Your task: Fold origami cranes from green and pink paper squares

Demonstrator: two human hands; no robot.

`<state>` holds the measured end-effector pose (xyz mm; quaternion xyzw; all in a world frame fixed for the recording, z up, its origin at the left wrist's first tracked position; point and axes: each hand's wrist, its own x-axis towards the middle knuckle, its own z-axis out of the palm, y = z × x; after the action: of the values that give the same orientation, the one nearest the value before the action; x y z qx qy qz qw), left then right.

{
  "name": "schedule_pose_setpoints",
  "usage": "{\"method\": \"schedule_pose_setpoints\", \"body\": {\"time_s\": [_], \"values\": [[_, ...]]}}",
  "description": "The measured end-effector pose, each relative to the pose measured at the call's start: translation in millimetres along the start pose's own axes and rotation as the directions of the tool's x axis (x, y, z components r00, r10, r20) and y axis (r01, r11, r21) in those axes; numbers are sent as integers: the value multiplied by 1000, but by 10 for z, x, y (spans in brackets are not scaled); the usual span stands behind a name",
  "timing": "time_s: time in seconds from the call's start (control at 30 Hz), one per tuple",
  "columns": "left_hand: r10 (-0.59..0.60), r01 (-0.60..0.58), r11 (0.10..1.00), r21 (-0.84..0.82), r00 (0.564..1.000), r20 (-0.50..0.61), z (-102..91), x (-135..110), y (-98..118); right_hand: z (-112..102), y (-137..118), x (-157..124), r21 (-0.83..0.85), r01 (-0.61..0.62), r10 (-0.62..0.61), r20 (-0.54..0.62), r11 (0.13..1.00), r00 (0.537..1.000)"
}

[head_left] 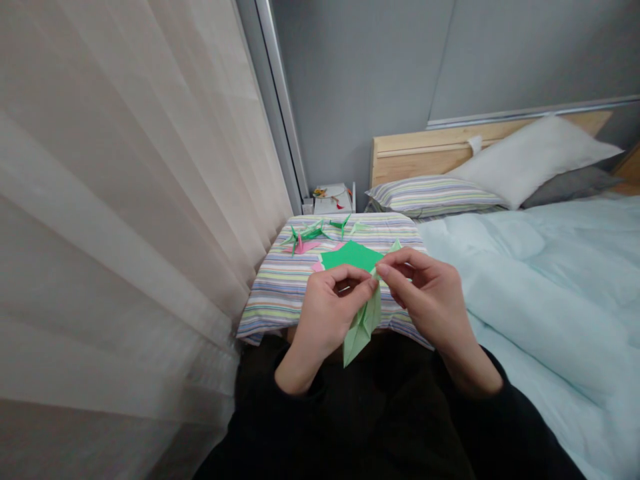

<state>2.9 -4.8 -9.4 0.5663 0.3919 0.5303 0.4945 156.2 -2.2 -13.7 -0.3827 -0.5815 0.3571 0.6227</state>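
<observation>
You pinched a pale green folded origami paper between your left hand and right hand, with its long pointed end hanging down toward your lap and its upper part rising between your fingertips. Both grips were narrow, thumb against fingers, and both held the paper near the same upper edge, with the two hands almost touching. That close pinch suited the step: tight, even pressure right beside the fold gave the paper little room to slip, and lining up the edges before creasing helped keep the fold sharp.

Just beyond your hands, a flat dark green paper sheet lay on a pastel striped fabric cushion, with pink paper and small green paper cranes farther away on it. A pale blue duvet covered the bed to the right, and a white pillow and a striped pillow lay at the far end against a light wooden headboard. A sheer beige curtain hung along the left.
</observation>
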Motion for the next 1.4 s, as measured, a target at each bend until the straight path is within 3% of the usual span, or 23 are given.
{"method": "schedule_pose_setpoints", "body": {"time_s": [0.2,0.5,0.67,0.8,0.93,1.2,1.3,1.4], "values": [[17,-17,999,29,1000,-6,5,4,10,-4,-29,-17,-96,47,-40,72,994,997],[23,-23,999,31,1000,8,5,14,-17,48,-40,18,33,-107,107,8,994,994],[32,-33,999,-14,997,-72,16,45,-75,5,5,47,-91,50,-64,-155,995,986],[81,-100,987,-130,986,-146,7,96,-106,11,79,33,-108,4,1,47,994,999],[87,-121,978,-167,976,-199,-9,120,-147,45,109,15,-75,-67,81,213,995,974],[-14,-17,964,-266,993,-114,-34,126,-113,15,65,27,-23,-105,108,290,994,951],[-7,-7,979,-203,998,-70,-65,146,-87,-10,31,47,-75,-117,135,320,990,938],[86,-91,994,-68,994,-74,-92,163,-86,-1,5,56,-93,-135,158,318,987,935]]}}
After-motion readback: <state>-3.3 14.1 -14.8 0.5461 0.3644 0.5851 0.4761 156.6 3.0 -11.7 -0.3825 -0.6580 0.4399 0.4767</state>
